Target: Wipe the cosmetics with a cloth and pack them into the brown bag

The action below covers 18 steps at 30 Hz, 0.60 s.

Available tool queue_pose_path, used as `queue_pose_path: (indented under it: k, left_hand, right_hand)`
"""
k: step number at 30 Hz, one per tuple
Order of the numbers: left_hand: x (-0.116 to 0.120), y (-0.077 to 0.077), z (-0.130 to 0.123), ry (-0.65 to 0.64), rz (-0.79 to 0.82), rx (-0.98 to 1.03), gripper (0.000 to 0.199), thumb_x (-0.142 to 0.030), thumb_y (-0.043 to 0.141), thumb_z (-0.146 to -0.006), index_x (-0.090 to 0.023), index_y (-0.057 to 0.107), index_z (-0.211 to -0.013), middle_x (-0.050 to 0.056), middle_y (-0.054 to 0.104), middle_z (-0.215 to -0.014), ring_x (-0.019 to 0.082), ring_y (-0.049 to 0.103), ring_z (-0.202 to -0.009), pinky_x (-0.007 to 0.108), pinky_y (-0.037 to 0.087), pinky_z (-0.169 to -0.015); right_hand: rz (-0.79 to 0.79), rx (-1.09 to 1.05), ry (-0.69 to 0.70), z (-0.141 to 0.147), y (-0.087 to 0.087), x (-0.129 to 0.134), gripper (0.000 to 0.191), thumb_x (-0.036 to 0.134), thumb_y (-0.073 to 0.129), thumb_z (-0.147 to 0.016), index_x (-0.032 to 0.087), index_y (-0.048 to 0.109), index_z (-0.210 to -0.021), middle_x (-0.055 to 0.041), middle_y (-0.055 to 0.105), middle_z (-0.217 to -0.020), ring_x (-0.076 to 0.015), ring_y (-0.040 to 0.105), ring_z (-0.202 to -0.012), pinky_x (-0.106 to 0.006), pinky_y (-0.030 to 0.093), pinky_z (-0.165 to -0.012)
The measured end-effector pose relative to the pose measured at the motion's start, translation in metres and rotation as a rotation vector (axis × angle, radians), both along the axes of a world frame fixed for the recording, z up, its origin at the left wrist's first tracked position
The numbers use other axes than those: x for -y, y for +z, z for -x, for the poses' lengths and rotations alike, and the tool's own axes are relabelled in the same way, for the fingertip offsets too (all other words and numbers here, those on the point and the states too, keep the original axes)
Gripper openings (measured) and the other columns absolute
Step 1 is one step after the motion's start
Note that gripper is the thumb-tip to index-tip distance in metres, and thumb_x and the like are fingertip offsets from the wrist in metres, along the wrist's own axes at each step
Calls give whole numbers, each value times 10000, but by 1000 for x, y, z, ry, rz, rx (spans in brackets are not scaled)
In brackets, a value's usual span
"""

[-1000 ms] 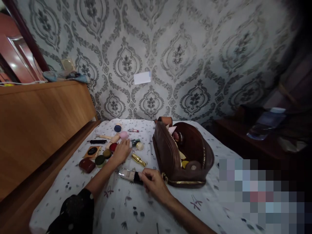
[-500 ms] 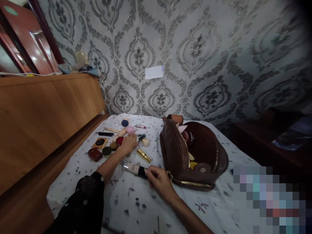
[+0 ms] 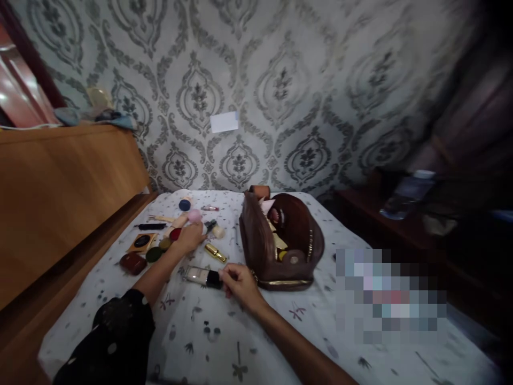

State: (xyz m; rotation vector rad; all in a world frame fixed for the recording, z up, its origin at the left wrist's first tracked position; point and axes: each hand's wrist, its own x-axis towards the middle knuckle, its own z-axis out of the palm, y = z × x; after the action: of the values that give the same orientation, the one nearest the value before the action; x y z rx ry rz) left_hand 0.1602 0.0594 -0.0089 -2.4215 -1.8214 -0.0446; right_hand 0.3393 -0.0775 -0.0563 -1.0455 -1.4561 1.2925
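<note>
My right hand (image 3: 241, 286) pinches the black cap of a foundation bottle (image 3: 197, 275), clear with beige contents, lying on the patterned cloth. My left hand (image 3: 191, 236) reaches in among the cosmetics, its fingers closed at the end of a small dark-capped bottle (image 3: 210, 226); its fingertips are partly hidden. Beside that bottle lies a cream-coloured small item (image 3: 218, 231). A gold lipstick tube (image 3: 215, 252) rests between my two hands. Near my left wrist are a red round case (image 3: 175, 234), a dark green round case (image 3: 154, 254) and a pink sponge (image 3: 194, 215).
An open brown leather bag (image 3: 256, 240) stands right of my hands. Farther left lie a black pen-like item (image 3: 150, 226), a square compact (image 3: 141, 243) and a reddish-brown case (image 3: 133, 263). A wooden board (image 3: 68, 187) borders the left; the wallpapered wall (image 3: 272, 107) rises behind. A blurred patch covers the right.
The view has swung right, so everything sits farther left in the picture. Both hands keep their places beside the same bottles.
</note>
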Motion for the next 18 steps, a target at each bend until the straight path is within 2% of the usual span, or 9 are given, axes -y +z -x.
queue_pose_path:
  k: [5,8,11,13,15,18]
  left_hand:
    - [2,2,-2,-46,-29,34,272,-294,569,-913,-78,597,-1077,195,691,-1082,303,669,-1001,388,505,-826]
    - [1,13,-2,-58,-70,89,267,-322,496,-934,-95,594,-1037,164,708,-988,295,681,-951,364,504,-792]
    - [8,26,1,-82,-102,148,337,-388,445,-949,-108,573,-1087,127,703,-973,270,676,-921,348,505,-796]
    - [25,33,6,-144,-97,210,371,-429,458,-938,-136,556,-1143,94,697,-1026,246,665,-936,327,506,-811]
    - [52,35,10,-255,-53,328,371,-454,485,-921,-171,562,-1150,57,696,-1037,228,658,-934,305,511,-807]
    - [100,32,16,-382,72,493,342,-452,536,-904,-197,588,-1125,39,698,-1019,223,658,-921,302,517,-808]
  right_hand:
    - [17,-58,-29,2,-4,-3,523,689,592,-749,191,509,-609,48,495,-476,-79,442,-368,-197,342,-378]
    - [19,-88,-30,1,-3,-4,512,662,608,-767,186,509,-606,52,495,-469,-73,449,-363,-188,341,-375]
    - [17,-108,-19,-1,-2,-5,483,627,610,-797,176,540,-639,47,514,-486,-74,470,-375,-183,336,-382]
    - [17,-122,-13,-1,-1,-5,451,613,601,-818,171,580,-727,43,539,-532,-75,495,-402,-180,340,-393]
    - [29,-167,-12,-2,0,-6,448,617,595,-824,176,604,-904,36,572,-615,-81,523,-435,-182,346,-396]
    - [56,-275,-28,-2,4,-7,584,670,594,-796,198,540,-1136,18,598,-727,-95,550,-466,-194,348,-380]
